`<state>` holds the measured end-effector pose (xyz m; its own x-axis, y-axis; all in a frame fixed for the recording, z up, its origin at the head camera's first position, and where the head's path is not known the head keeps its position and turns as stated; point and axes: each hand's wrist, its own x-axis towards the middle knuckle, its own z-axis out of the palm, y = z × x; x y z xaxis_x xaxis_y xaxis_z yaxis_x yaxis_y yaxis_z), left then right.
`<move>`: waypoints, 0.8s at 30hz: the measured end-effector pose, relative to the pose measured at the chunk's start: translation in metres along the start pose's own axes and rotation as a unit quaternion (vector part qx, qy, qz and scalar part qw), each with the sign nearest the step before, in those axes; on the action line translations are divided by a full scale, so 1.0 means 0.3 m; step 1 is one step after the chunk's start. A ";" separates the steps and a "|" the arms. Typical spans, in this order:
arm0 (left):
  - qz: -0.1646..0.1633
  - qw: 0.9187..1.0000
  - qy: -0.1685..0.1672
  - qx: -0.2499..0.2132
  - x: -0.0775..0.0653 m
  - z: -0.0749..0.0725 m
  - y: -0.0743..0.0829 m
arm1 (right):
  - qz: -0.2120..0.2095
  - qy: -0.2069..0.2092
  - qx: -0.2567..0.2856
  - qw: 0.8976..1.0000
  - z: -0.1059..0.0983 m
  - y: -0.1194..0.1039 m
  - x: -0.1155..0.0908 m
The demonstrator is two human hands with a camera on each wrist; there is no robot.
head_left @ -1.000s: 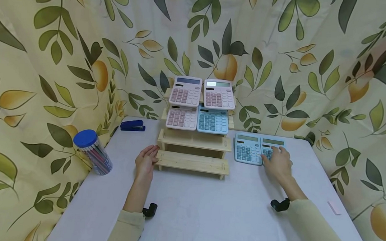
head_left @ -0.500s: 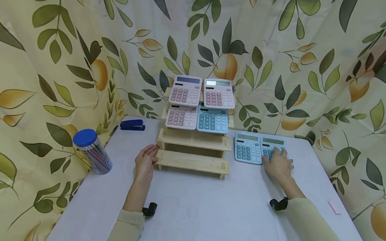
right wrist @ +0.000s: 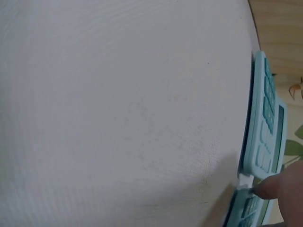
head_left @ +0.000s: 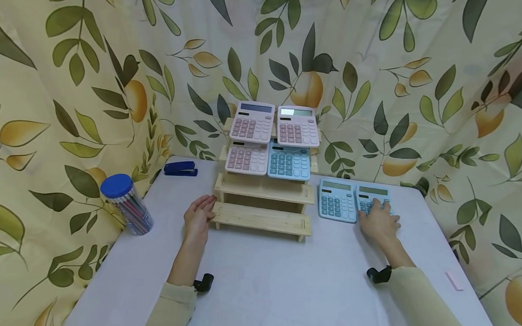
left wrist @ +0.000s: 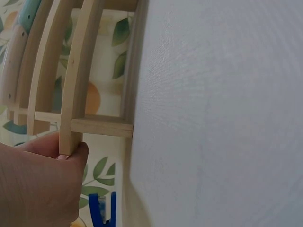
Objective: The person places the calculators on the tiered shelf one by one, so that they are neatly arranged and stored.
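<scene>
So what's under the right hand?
The rightmost light-blue rectangular calculator lies partly under the right hand in the head view. Its display and some keys show; the hand hides most of its lower half.

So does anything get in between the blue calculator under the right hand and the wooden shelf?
Yes: another light-blue rectangular calculator lies on the white table, between the blue calculator under the right hand and the tiered wooden shelf.
</scene>
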<state>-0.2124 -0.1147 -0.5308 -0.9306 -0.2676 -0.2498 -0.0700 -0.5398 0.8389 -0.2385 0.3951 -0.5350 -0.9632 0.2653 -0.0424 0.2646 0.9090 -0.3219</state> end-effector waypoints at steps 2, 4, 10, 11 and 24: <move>0.002 1.000 0.000 0.001 -0.001 -0.002 0.000 | 0.003 -0.002 0.000 1.000 0.003 0.003 0.006; 0.003 1.000 -0.001 0.003 -0.001 -0.004 0.000 | 0.006 -0.003 0.000 1.000 0.006 0.005 0.013; 0.000 1.000 -0.005 -0.006 -0.003 0.001 0.002 | 0.018 -0.002 -0.008 1.000 0.007 0.017 0.031; 0.000 1.000 -0.005 -0.006 -0.003 0.002 0.004 | 0.019 -0.003 -0.010 1.000 0.005 0.019 0.033; 0.001 1.000 -0.004 -0.007 0.003 -0.002 0.002 | 0.052 -0.034 -0.011 0.998 -0.023 0.014 0.048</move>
<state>-0.2129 -0.1157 -0.5309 -0.9337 -0.2625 -0.2435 -0.0624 -0.5503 0.8326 -0.2509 0.4048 -0.5304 -0.9309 0.3377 -0.1390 0.3643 0.8846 -0.2911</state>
